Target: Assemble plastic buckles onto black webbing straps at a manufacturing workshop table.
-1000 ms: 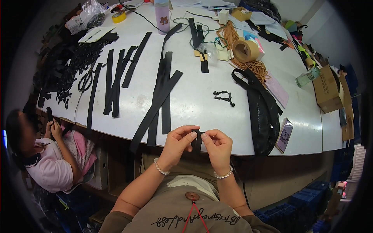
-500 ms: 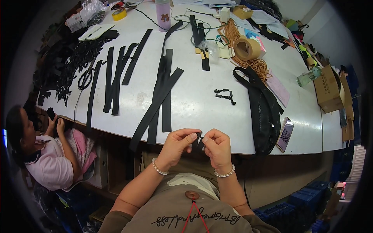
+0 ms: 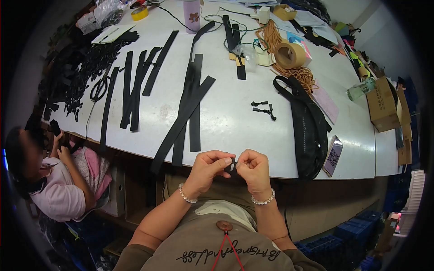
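Observation:
In front of my body, at the table's near edge, my left hand [image 3: 209, 170] and my right hand [image 3: 253, 170] pinch a small black fabric strip [image 3: 232, 168] between thumbs and fingers. Much of the strip is hidden by the fingertips, so its full shape cannot be made out. Beyond my hands, long black straps [image 3: 195, 113] lie crossed on the white table [image 3: 235, 126], some hanging over its edge. A few small black toggle-like pieces [image 3: 263, 109] rest further off to the right. A black bag [image 3: 305, 131] with a loop handle lies right of my hands.
A phone [image 3: 333, 156] lies beside the bag. Farther back are a tape roll [image 3: 289, 55], brown cord [image 3: 296, 79], a purple bottle [image 3: 192, 17] and a clear bottle [image 3: 360, 89]. Scissors [image 3: 99, 89] and a black heap [image 3: 86, 67] lie left. A co-worker [image 3: 63, 180] sits at left.
My hands stay close together, with the fingers shifted slightly and the black strip turned between them. At left, the co-worker's hands and head have moved a little.

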Tool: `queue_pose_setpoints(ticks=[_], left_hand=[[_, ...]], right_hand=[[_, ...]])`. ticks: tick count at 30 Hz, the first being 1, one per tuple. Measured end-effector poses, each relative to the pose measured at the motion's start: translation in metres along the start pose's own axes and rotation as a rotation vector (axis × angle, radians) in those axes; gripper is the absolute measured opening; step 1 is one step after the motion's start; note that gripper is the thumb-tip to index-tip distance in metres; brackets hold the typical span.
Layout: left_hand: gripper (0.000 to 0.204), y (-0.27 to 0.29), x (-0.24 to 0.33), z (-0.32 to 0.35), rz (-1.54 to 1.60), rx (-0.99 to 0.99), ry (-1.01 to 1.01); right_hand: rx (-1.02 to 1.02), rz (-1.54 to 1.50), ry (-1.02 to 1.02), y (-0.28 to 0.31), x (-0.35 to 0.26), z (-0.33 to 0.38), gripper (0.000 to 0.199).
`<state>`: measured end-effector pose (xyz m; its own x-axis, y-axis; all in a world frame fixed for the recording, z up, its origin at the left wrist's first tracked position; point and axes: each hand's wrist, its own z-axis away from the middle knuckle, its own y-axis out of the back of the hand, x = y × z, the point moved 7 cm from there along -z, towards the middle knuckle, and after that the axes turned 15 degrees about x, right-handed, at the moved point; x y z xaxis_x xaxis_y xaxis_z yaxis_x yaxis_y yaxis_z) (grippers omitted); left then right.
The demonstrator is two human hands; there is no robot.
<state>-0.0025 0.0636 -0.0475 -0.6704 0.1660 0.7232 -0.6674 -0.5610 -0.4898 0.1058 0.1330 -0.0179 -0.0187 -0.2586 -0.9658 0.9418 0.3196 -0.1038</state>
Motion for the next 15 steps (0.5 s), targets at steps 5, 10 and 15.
queue_pose_setpoints(ticks=[5,10,15], left_hand=[[0.015,0.003,0.001,0.001,-0.014,0.005,-0.004],[0.013,0.000,0.010,0.002,-0.070,0.005,-0.062],[0.013,-0.001,0.015,0.002,-0.124,-0.013,-0.094]], right_hand=[[-0.023,0.051,0.010,-0.002,0.001,-0.001,0.012],[-0.043,0.113,0.037,-0.004,-0.003,0.001,0.014],[-0.002,0.115,0.116,-0.006,-0.012,0.004,0.016]])
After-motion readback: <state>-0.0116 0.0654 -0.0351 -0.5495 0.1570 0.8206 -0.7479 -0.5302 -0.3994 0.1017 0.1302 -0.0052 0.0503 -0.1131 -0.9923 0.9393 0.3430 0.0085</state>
